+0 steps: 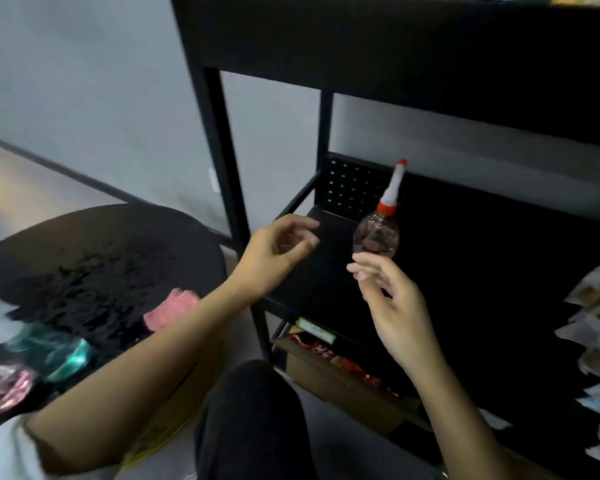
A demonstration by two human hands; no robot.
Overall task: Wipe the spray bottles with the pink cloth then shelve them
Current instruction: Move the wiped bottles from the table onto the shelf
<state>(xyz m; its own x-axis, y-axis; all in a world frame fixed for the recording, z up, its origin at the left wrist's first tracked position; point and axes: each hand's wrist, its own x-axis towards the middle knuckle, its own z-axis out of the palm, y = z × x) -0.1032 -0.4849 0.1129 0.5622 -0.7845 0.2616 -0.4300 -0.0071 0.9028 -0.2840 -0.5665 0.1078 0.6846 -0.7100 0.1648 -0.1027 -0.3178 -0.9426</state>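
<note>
Shelving step in hand: clear spray bottle [376,237] tilted at the black shelf [333,223], right hand [392,306] at its base, grip loose, hold indeterminate; left hand [278,251] open, empty; next move requires pink cloth [172,308] on table [101,258].

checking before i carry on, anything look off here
The teal spray bottle seems to lie on its side on the round table near the pink cloth, though blur makes that uncertain. Nothing else stands out.

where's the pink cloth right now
The pink cloth lies on the round black table, at the left of the head view, just beside the left forearm.
</note>
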